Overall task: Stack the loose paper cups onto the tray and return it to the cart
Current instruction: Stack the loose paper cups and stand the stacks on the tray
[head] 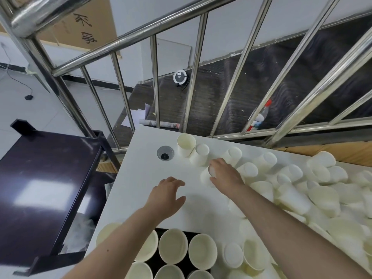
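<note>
- Right hand (225, 176) curled around a small white paper cup (207, 177) lying on the white tabletop (141, 184).
- Left hand (168, 196) above bare tabletop, fingers spread, holding nothing.
- Black tray (182, 231) of upright cups at near edge; dark cart (46, 178) to the left.

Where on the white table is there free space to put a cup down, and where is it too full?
Bare table lies between the left hand, the round grommet and the table's left edge, ahead of the black tray. From the right hand, which grips a cup, rightward it is crowded with loose cups.
</note>
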